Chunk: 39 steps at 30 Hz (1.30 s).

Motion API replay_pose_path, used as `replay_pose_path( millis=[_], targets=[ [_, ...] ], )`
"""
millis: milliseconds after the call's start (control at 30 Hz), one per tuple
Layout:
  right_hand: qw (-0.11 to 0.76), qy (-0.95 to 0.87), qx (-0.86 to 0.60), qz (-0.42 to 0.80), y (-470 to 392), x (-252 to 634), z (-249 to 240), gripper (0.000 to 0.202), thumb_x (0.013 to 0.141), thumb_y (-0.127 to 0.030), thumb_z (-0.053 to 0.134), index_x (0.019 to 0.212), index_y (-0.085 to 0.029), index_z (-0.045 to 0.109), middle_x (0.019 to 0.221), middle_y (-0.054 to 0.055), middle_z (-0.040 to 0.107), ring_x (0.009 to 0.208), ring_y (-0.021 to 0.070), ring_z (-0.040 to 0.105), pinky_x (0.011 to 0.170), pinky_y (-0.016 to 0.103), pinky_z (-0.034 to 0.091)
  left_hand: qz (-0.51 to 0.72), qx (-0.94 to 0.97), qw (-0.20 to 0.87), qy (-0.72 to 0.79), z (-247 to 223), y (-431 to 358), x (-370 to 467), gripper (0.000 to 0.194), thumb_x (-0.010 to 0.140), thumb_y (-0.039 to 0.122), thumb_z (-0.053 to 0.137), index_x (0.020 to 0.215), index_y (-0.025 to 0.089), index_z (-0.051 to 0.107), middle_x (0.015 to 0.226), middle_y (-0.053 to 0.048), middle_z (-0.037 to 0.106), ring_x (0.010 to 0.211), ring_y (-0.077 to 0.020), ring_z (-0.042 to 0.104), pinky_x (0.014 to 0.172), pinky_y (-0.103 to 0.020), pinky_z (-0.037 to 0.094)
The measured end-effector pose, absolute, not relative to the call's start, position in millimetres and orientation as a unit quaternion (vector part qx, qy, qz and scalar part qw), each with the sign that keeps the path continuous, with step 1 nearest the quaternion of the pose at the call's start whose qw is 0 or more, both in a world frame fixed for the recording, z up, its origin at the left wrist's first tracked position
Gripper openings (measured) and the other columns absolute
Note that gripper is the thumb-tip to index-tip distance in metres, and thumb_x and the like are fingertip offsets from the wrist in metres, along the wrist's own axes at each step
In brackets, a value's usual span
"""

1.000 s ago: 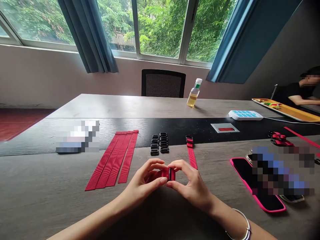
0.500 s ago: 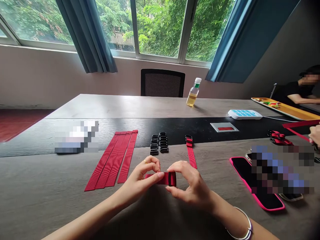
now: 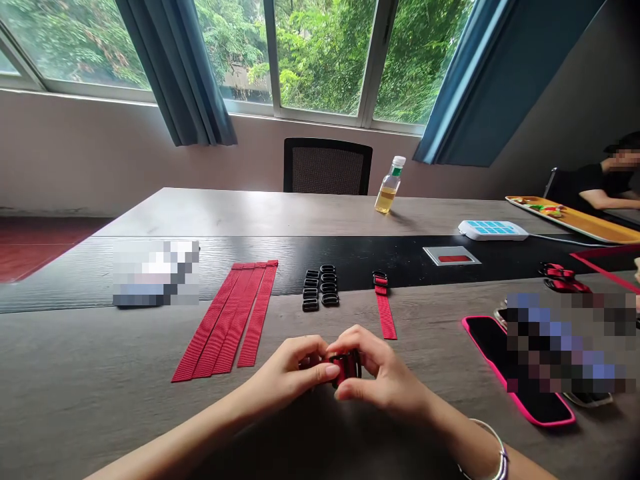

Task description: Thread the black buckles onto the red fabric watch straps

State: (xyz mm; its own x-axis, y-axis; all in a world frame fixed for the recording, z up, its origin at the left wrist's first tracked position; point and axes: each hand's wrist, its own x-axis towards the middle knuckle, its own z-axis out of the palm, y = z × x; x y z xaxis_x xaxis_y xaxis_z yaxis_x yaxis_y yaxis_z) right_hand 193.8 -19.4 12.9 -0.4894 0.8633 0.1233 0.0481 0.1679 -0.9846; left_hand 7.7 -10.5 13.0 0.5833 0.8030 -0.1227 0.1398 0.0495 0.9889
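My left hand (image 3: 295, 367) is closed on a short red webbing strap (image 3: 343, 371), thumb pressed near its middle. A black slide buckle (image 3: 357, 365) sits around the strap's right part, pinched by my right hand (image 3: 383, 380). My fingers partly hide both strap and buckle. Behind my hands stand two columns of black buckles (image 3: 329, 288). Left of them lie several flat red straps (image 3: 220, 327), side by side. To the right, a finished-looking red strap (image 3: 385, 317) lies with black buckles threaded at its far end.
A pink-cased phone (image 3: 520, 373) lies at the right, beside a pixelated area. Farther back are a clear case (image 3: 453, 256), a white power strip (image 3: 493, 231), a bottle (image 3: 389, 190) and a yellow tray (image 3: 590, 223). Red straps with buckles (image 3: 565, 277) lie near another person's hand (image 3: 637, 275).
My hands have drawn closer together and slightly lower. The strap, stretched flat between them before, is now bunched or folded at the buckle, which has turned. The view has shifted slightly.
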Motion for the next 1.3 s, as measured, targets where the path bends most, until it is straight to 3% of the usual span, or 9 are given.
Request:
replay_pose_path(
  millis=[100,267,400,667,800,867,1033,1167,1300],
  targets=[
    [0.381,-0.491,-0.351,0.700,-16,193,14,0.035,0.064,-0.030,0.077,0.093,-0.020,0.060,0.082,-0.001,0.057,0.074,0.0098,0.055,0.069,0.023,0.046,0.306,0.660,0.579,0.369,14,-8,6,0.027,0.079,0.041,0.058,0.072,0.015,0.056,0.070,0.000,0.054,0.067,-0.0134,0.046,0.060,-0.023,0.036],
    [0.344,-0.405,-0.348,0.772,-13,195,18,0.031,0.061,-0.025,0.079,0.085,-0.016,0.062,0.076,-0.001,0.061,0.072,0.0086,0.059,0.071,0.021,0.044,0.310,0.681,0.558,0.359,10,-7,3,0.021,0.082,0.036,0.055,0.076,0.016,0.057,0.074,-0.001,0.056,0.071,-0.0151,0.049,0.064,-0.025,0.038],
    [0.336,-0.443,-0.349,0.755,-13,196,17,0.029,0.060,-0.028,0.080,0.076,-0.016,0.059,0.070,-0.002,0.061,0.066,0.0090,0.057,0.064,0.022,0.044,0.305,0.675,0.565,0.364,12,-8,4,0.024,0.082,0.039,0.054,0.074,0.016,0.055,0.070,0.000,0.054,0.067,-0.0137,0.047,0.059,-0.023,0.037],
    [0.337,-0.553,-0.396,0.651,-10,195,9,0.028,0.070,-0.036,0.069,0.080,-0.017,0.051,0.072,0.000,0.061,0.071,0.0141,0.060,0.069,0.029,0.046,0.253,0.714,0.527,0.385,10,-6,7,0.034,0.087,0.043,0.045,0.073,0.014,0.058,0.062,0.000,0.054,0.056,-0.0115,0.045,0.050,-0.020,0.034],
    [0.354,-0.627,-0.451,0.528,-1,201,4,0.022,0.074,-0.028,0.063,0.091,-0.019,0.054,0.079,0.000,0.059,0.078,0.0148,0.059,0.069,0.028,0.047,0.186,0.830,0.377,0.368,0,-11,8,0.037,0.088,0.036,0.044,0.060,0.015,0.055,0.050,0.001,0.048,0.048,-0.0102,0.040,0.049,-0.022,0.030],
    [0.345,-0.679,-0.482,0.433,5,205,2,0.018,0.076,-0.022,0.058,0.094,-0.020,0.055,0.086,0.001,0.060,0.083,0.0154,0.059,0.075,0.030,0.048,0.188,0.871,0.309,0.333,-2,-15,10,0.036,0.089,0.032,0.043,0.059,0.016,0.054,0.054,-0.001,0.053,0.053,-0.0125,0.044,0.053,-0.024,0.034],
    [0.306,-0.785,-0.489,0.225,16,215,-1,0.016,0.078,-0.013,0.055,0.093,-0.020,0.057,0.091,0.004,0.061,0.089,0.0188,0.056,0.082,0.036,0.046,0.210,0.898,0.251,0.293,2,-17,11,0.018,0.088,0.024,0.044,0.085,0.019,0.062,0.085,-0.006,0.064,0.075,-0.0181,0.052,0.069,-0.028,0.041],
    [0.311,-0.826,-0.465,0.068,7,215,8,0.012,0.083,-0.014,0.052,0.092,-0.018,0.058,0.092,0.007,0.060,0.088,0.0212,0.055,0.080,0.038,0.044,0.183,0.919,0.207,0.282,9,-6,4,0.018,0.086,0.020,0.047,0.095,0.022,0.062,0.098,-0.006,0.065,0.081,-0.0195,0.056,0.072,-0.030,0.043],
    [0.182,-0.884,-0.430,-0.003,-17,205,22,0.008,0.084,-0.018,0.053,0.082,-0.017,0.060,0.082,0.007,0.062,0.079,0.0226,0.054,0.069,0.037,0.042,0.177,0.897,0.207,0.348,28,19,-22,0.020,0.087,0.028,0.047,0.098,0.022,0.063,0.098,-0.007,0.065,0.088,-0.0213,0.060,0.077,-0.032,0.046]
  ],
)
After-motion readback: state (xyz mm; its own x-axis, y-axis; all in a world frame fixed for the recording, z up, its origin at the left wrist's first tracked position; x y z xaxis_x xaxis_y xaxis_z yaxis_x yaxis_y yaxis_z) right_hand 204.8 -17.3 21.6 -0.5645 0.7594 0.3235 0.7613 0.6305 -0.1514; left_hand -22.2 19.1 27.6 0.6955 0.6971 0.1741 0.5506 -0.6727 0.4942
